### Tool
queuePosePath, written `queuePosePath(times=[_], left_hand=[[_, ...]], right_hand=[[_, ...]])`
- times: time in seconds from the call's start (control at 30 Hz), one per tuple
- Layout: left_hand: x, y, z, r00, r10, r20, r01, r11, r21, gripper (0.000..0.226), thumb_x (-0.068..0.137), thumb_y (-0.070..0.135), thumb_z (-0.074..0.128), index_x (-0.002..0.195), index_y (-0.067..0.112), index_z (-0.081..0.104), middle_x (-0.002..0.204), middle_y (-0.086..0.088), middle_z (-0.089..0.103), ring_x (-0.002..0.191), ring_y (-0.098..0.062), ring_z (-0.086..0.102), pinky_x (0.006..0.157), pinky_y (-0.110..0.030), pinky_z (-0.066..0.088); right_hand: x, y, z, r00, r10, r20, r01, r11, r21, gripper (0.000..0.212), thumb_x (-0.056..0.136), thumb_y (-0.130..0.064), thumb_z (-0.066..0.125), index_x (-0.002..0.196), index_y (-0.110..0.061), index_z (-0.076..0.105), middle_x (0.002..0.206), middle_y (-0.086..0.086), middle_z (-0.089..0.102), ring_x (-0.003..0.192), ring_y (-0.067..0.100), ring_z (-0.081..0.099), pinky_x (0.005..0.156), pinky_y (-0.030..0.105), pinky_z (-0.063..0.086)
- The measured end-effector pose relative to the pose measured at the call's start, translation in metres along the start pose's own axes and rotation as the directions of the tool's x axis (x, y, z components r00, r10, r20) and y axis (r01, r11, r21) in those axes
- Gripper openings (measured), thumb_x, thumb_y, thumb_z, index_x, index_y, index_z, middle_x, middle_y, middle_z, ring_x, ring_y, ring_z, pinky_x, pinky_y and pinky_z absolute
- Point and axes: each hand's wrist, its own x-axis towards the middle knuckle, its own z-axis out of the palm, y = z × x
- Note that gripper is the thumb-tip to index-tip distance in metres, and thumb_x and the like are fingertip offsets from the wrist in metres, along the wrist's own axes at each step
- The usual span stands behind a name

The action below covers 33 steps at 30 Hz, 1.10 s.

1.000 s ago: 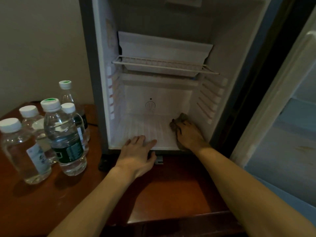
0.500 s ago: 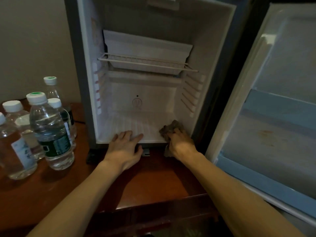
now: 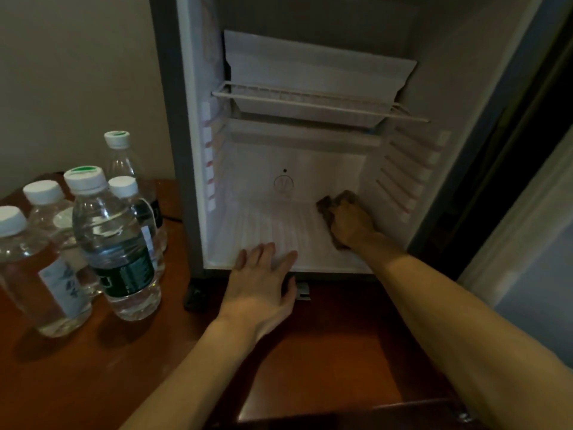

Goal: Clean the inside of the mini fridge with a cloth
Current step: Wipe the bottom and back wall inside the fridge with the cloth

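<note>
The open mini fridge [image 3: 310,169] stands on a wooden table, its white inside empty apart from one wire shelf [image 3: 310,99]. My right hand [image 3: 352,226] presses a brown cloth [image 3: 336,201] onto the ribbed fridge floor [image 3: 273,228], deep at the right, close to the back wall. My left hand [image 3: 263,282] lies flat with spread fingers across the front lip of the fridge floor and holds nothing.
Several water bottles [image 3: 114,243] with white caps stand on the wooden table [image 3: 310,352] left of the fridge. The fridge door [image 3: 527,259] hangs open at the right. A beige wall [image 3: 77,72] is behind the bottles.
My right hand has pushed the cloth from the front right edge of the fridge floor back toward the rear wall. My left hand has stayed on the front lip.
</note>
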Motion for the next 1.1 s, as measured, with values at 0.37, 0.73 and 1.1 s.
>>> queuePosePath(times=[0.37,0.73,1.1], left_hand=[[-0.004,0.004,-0.008,0.999,-0.009,0.044,0.01,1.0,-0.027,0.058,0.103,0.054,0.029,0.158,0.041,0.018,0.163,-0.002,0.024,0.151,-0.023,0.018,0.126,-0.045,0.01],[-0.003,0.004,-0.011,0.998,0.011,0.062,-0.01,1.0,-0.013,0.059,0.103,0.054,0.03,0.159,0.04,0.017,0.164,-0.005,0.022,0.151,-0.025,0.018,0.126,-0.045,0.011],[0.0,-0.005,0.0,0.999,0.038,0.018,-0.039,0.996,0.074,0.061,0.102,0.057,0.024,0.159,0.04,0.009,0.165,-0.005,0.019,0.15,-0.025,0.017,0.125,-0.044,0.012]], right_hand=[[-0.078,0.002,0.001,0.995,-0.045,-0.092,0.055,0.992,0.116,0.053,0.103,-0.025,0.039,0.155,-0.028,0.027,0.16,0.005,0.024,0.145,0.025,0.026,0.122,0.037,0.02],[-0.102,0.0,-0.005,1.0,0.002,-0.022,-0.003,0.998,-0.059,0.06,0.087,-0.006,0.065,0.142,-0.015,0.046,0.141,0.01,0.049,0.123,0.027,0.05,0.101,0.028,0.044],[-0.013,0.006,0.007,0.995,-0.048,-0.085,0.052,0.998,0.043,0.046,0.106,-0.033,0.032,0.149,-0.017,0.04,0.147,0.014,0.046,0.126,0.033,0.05,0.106,0.035,0.04]])
